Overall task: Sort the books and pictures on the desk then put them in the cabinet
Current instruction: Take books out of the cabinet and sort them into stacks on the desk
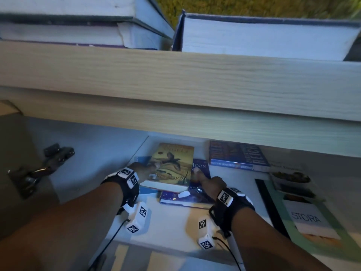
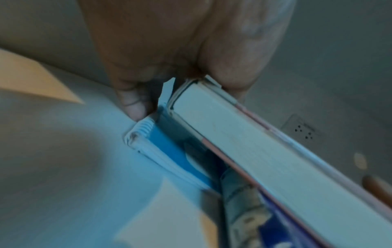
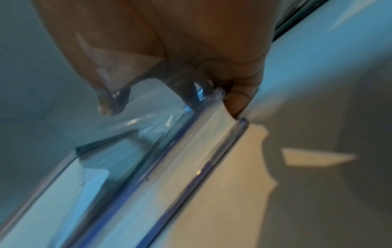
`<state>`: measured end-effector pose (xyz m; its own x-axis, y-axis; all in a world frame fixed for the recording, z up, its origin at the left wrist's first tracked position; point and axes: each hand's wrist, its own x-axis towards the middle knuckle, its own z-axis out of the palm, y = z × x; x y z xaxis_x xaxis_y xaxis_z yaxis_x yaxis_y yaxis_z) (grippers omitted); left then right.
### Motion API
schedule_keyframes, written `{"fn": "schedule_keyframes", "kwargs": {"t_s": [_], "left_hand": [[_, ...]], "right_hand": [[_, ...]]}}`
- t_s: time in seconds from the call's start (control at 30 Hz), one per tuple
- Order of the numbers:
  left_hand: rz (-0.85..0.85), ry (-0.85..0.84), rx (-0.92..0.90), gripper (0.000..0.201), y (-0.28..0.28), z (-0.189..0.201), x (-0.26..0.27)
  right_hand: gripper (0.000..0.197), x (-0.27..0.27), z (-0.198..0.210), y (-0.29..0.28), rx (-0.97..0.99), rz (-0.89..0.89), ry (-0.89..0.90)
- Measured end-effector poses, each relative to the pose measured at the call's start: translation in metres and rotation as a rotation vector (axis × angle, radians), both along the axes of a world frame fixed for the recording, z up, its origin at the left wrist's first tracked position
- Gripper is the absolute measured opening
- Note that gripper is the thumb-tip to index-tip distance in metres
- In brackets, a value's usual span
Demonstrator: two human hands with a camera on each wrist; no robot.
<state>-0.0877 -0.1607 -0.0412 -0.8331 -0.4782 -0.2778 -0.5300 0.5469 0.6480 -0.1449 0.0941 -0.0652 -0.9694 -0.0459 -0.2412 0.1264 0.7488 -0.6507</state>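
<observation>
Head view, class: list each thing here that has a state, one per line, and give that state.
Yellow book: on top of the pile, left side lifted off the blue notebook.
Purple book: flat, partly under the yellow book.
Blue notebook: lying flat on the shelf.
Left hand: gripping the yellow book's edge.
Right hand: gripping the purple book's edge.
Cabinet hinge: swung open.

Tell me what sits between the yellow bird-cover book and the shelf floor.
In the head view, the yellow book lies on a dark blue book and a light blue spiral-bound booklet, both resting on the shelf floor.
</observation>
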Motion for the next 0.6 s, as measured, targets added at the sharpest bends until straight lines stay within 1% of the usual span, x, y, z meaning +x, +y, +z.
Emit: {"fn": "schedule_keyframes", "kwargs": {"t_s": [0.03,0.07,0.1,0.17,0.2,0.23,0.27,0.3,0.37,0.43,0.47,0.5,0.53,0.6], "left_hand": [[-0.018,0.000,-0.027,0.092,0.000,-0.001,0.000],[-0.023,0.002,-0.021,0.089,0.000,0.000,0.003],[-0.035,0.023,0.003,0.083,0.001,0.000,0.005],[-0.065,0.045,0.069,0.074,0.004,-0.003,0.010],[-0.075,0.059,0.110,0.068,0.007,-0.004,0.013],[-0.077,0.081,0.153,0.063,0.009,-0.005,0.012],[-0.080,0.108,0.196,0.058,0.012,-0.005,0.013],[-0.084,0.138,0.249,0.055,0.014,-0.005,0.012],[-0.072,0.198,0.431,0.057,0.018,-0.002,0.014],[-0.011,0.221,0.628,0.055,0.018,0.000,0.019],[0.033,0.227,0.691,0.051,0.017,-0.001,0.020],[0.072,0.220,0.730,0.048,0.017,-0.002,0.020],[0.083,0.203,0.750,0.049,0.019,-0.002,0.021],[0.075,0.161,0.728,0.057,0.021,-0.003,0.021]], "right_hand": [[0.097,0.000,0.001,0.000,-0.020,-0.004,-0.012],[0.094,0.000,0.001,-0.001,-0.032,-0.014,-0.023],[0.098,0.000,-0.001,-0.003,-0.030,-0.025,-0.025],[0.125,0.000,-0.006,-0.013,0.005,-0.054,-0.014],[0.135,-0.002,-0.010,-0.019,0.009,-0.047,-0.011],[0.140,-0.004,-0.014,-0.025,0.004,-0.024,-0.004],[0.139,-0.004,-0.017,-0.029,-0.025,-0.003,-0.006],[0.134,-0.007,-0.021,-0.031,-0.077,0.011,-0.005],[0.115,-0.005,-0.018,-0.031,-0.253,-0.001,0.006],[0.092,-0.004,-0.012,-0.024,-0.401,-0.011,-0.011],[0.082,-0.004,-0.010,-0.021,-0.421,0.011,-0.019],[0.077,-0.005,-0.009,-0.016,-0.425,0.039,-0.025],[0.078,-0.004,-0.008,-0.013,-0.423,0.060,-0.034],[0.084,-0.004,-0.009,-0.009,-0.438,0.083,-0.047]]}}
